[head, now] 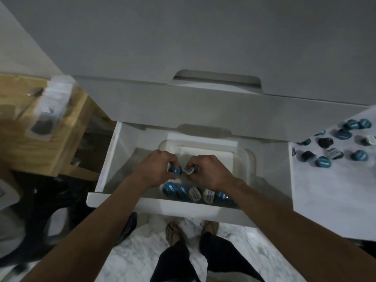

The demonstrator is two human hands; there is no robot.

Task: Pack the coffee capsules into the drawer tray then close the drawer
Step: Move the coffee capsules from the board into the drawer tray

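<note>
A white drawer stands pulled open below me, with a clear plastic tray inside it. Along the tray's near edge lies a row of several capsules, blue and white topped. My left hand is over the tray, shut on a blue capsule. Beside it, almost touching, my right hand is shut on a white-topped capsule. Several more loose capsules lie on the white surface at the right.
A white cabinet front rises above the drawer. At the left stands a wooden table with a clear package on it. My feet in sandals are on a marbled floor under the drawer.
</note>
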